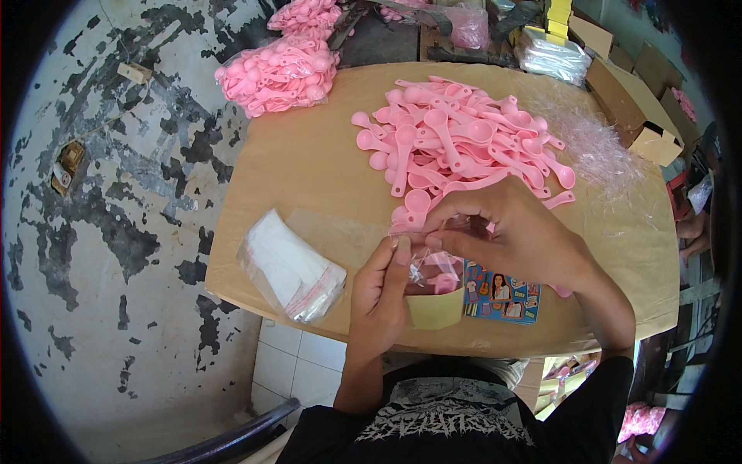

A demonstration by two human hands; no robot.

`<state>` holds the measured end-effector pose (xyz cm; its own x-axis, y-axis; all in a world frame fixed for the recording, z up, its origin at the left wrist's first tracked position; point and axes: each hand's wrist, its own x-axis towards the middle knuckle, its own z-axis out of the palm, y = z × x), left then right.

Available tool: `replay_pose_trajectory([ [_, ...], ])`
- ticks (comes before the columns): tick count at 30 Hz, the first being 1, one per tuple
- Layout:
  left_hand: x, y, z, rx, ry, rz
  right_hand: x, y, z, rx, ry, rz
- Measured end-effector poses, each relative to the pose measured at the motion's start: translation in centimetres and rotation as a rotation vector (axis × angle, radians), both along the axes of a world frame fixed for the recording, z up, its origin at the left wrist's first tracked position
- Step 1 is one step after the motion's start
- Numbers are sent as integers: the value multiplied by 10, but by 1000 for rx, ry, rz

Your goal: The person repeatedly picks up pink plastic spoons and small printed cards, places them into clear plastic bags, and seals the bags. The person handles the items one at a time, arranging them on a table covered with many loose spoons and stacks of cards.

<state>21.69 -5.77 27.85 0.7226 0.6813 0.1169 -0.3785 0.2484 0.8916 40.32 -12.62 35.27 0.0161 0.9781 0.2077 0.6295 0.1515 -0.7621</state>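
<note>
My left hand (380,298) and my right hand (514,228) meet near the table's front edge. The fingers of both are closed in a pinch at the top edge of a small clear plastic bag (416,274). Pink plastic pieces (444,281) show through or just behind the film; I cannot tell which. Below them sits a pale yellow piece (434,311), and beside it a stack of blue printed cards (502,298). Just beyond my hands lies a large heap of pink measuring spoons (456,135).
A pack of clear bags (292,267) lies at the left on the brown table (263,174). Bagged pink spoons (278,73) stand at the far left corner. Crumpled clear film (607,155) and an open cardboard box (638,108) are at the right. A peeling wall (116,255) rises at the left.
</note>
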Motion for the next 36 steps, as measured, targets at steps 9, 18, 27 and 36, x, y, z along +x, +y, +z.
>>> replay_pose_trajectory([
  [9,6,2,6,204,303,82,-3,4,-19,514,-698,-82],
  [18,6,12,16,630,590,-94,-2,4,-35,444,-789,-8],
  [27,-2,4,-5,697,507,-132,0,-3,-43,468,-596,-108],
  [36,-2,1,0,43,112,-135,90,-125,18,213,139,57],
])
